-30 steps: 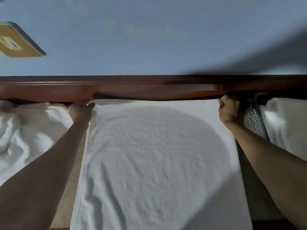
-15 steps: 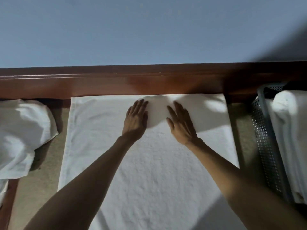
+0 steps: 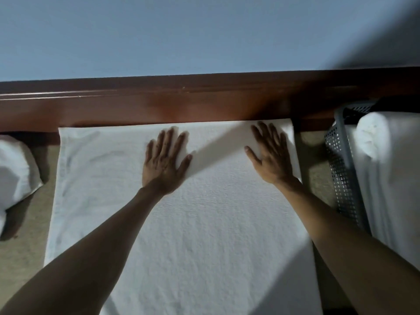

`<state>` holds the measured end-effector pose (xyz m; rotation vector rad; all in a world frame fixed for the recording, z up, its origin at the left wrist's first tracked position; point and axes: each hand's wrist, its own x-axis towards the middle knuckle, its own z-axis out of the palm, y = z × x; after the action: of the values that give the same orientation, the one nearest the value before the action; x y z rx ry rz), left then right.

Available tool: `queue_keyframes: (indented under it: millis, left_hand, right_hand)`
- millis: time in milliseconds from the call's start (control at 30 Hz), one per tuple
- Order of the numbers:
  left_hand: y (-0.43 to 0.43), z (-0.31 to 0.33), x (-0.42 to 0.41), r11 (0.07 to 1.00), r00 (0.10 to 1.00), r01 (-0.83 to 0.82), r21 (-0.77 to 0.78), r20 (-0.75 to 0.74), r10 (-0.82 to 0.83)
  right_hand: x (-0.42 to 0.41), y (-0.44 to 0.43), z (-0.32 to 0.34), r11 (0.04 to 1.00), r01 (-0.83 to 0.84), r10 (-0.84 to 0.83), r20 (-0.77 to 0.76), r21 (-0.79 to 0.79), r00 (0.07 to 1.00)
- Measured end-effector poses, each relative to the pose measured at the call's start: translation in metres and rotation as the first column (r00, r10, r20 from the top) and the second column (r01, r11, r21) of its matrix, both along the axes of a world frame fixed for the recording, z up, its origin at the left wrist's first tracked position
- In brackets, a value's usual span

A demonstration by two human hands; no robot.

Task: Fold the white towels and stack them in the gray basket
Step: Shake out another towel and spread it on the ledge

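The white towel (image 3: pixel 181 223) is laid flat, its long way toward the person. Its far end is pressed by the left hand (image 3: pixel 164 160) and right hand (image 3: pixel 271 155), fingers straight, nothing gripped. The gray basket (image 3: pixel 341 169) is seen nearer the right hand.

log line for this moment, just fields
white towel: spread flat | left hand: flat on towel middle | right hand: flat near right edge | gray basket: holds folded towel
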<state>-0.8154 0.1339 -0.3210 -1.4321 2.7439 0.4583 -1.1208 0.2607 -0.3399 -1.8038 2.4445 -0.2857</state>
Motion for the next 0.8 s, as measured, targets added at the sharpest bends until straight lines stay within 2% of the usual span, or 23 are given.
queue_keyframes:
  millis: [133, 267, 333, 400, 500, 567, 667, 800]
  left_hand:
    - [0.001, 0.001, -0.001, 1.000, 1.000, -0.002, -0.001, -0.002, 0.002]
    - [0.001, -0.002, -0.001, 1.000, 1.000, 0.001, -0.013, -0.002, -0.001]
    - [0.000, -0.004, -0.001, 1.000, 1.000, -0.002, -0.010, -0.006, 0.002]
    - [0.001, -0.007, -0.002, 1.000, 1.000, 0.000, 0.001, -0.010, 0.000]
    - [0.005, -0.007, 0.000, 1.000, 0.998, 0.014, 0.023, -0.061, -0.013]
    - [0.010, -0.007, 0.012, 1.000, 0.995, 0.030, 0.003, -0.091, -0.030]
    - [0.006, -0.007, 0.051, 0.999, 0.997, 0.036, -0.019, -0.061, -0.037]
    - [-0.028, -0.005, 0.104, 0.998, 0.998, -0.065, -0.001, -0.005, 0.065]
  right_hand:
    - [-0.016, 0.007, 0.000, 0.979, 0.201, -0.201, 0.033, -0.010, 0.979]
    - [0.006, 0.000, 0.003, 0.917, 0.398, -0.396, 0.118, 0.014, 0.910]
    - [0.036, -0.003, 0.006, 0.947, 0.314, -0.303, 0.142, -0.070, 0.943]
    - [0.075, -0.012, 0.005, 0.972, 0.162, -0.130, 0.181, -0.171, 0.975]
    - [0.130, -0.038, 0.004, 0.982, 0.045, 0.005, 0.264, -0.183, 0.965]
    - [0.152, -0.051, 0.004, 0.989, 0.066, -0.030, 0.264, -0.129, 0.964]
    - [0.157, -0.054, 0.002, 0.992, 0.094, -0.079, 0.172, -0.085, 0.982]
    - [0.158, -0.053, -0.001, 0.992, 0.110, -0.102, 0.124, -0.062, 0.987]
